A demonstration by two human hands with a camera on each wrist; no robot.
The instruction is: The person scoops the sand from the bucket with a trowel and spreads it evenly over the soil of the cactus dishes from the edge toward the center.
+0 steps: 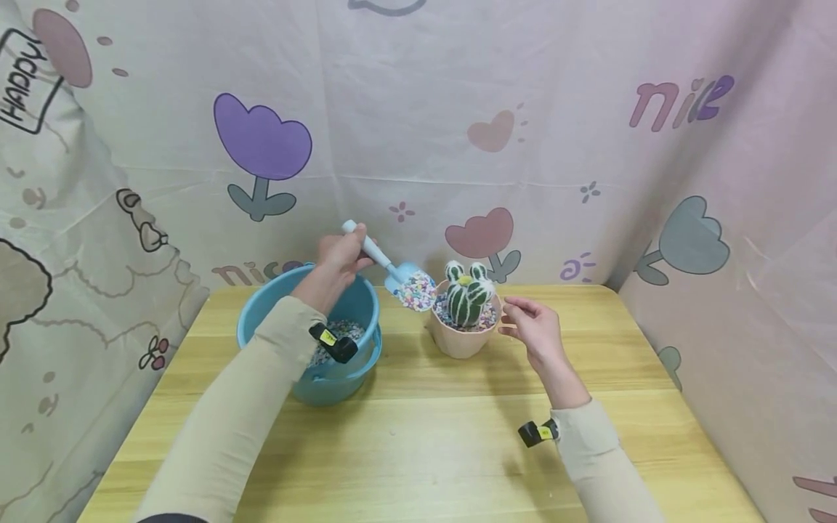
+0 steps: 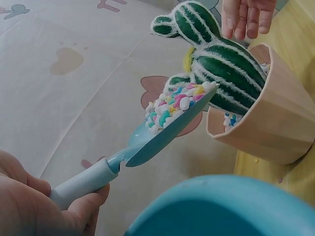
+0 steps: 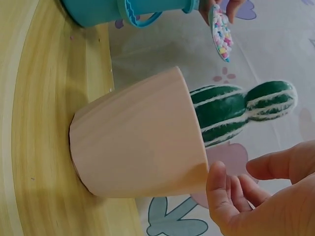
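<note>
My left hand [image 1: 340, 263] grips the pale handle of a small blue shovel [image 2: 167, 132], its blade heaped with multicoloured pebbles [image 1: 416, 290]. The blade is raised just left of a pale pink flowerpot [image 1: 461, 343], its tip close to the rim. In the pot stands a green cactus [image 1: 468, 301] with white fuzzy stripes, pebbles around its base. At the pot's right side my right hand [image 1: 538, 330] has its fingers loosely bent, holding nothing. In the right wrist view its fingertips [image 3: 216, 174] are at the rim; whether they touch it I cannot tell.
A blue bucket [image 1: 245, 319] with pebbles inside stands on the left of the wooden table [image 1: 418, 450], beneath my left forearm. Its handle hangs at the front. A printed cloth [image 1: 392, 109] hangs behind the table and along both sides.
</note>
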